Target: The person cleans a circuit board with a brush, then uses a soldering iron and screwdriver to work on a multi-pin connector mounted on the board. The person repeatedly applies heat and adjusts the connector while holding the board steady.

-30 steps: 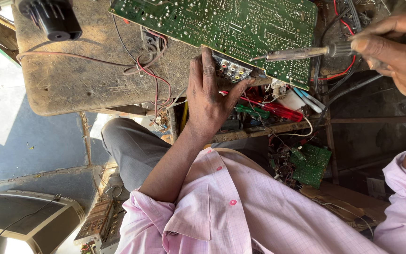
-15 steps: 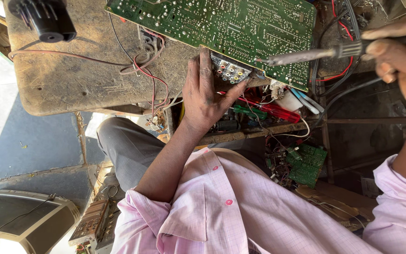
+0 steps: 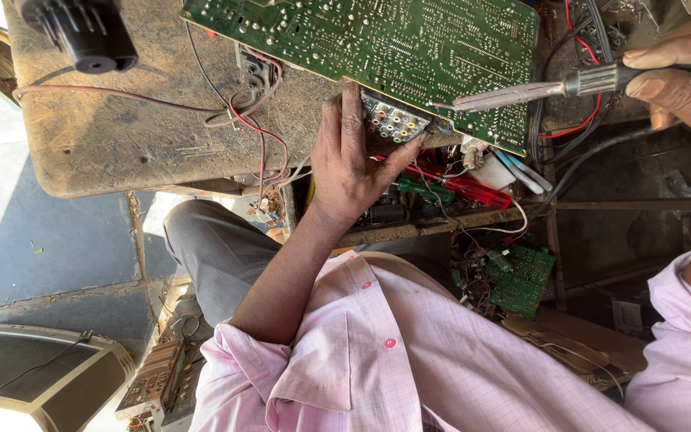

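Observation:
A large green circuit board (image 3: 377, 40) lies solder side up on a worn wooden bench (image 3: 121, 144). My left hand (image 3: 349, 164) grips its near edge beside a block of coloured sockets (image 3: 393, 122), the thumb under the board. My right hand (image 3: 685, 76) holds a soldering iron (image 3: 521, 94) by its handle. The metal tip points left and rests close to the board's near edge, just right of the sockets.
A black cylindrical part (image 3: 81, 32) stands at the bench's far left. Red and grey wires (image 3: 249, 120) trail off the board. Below the bench lie red and green tools (image 3: 449, 188), a small green board (image 3: 517, 276) and an old grey monitor (image 3: 33, 380).
The view has shifted slightly. My right hand has brought the iron's tip a little further left and lower along the board's edge. My left hand keeps its grip.

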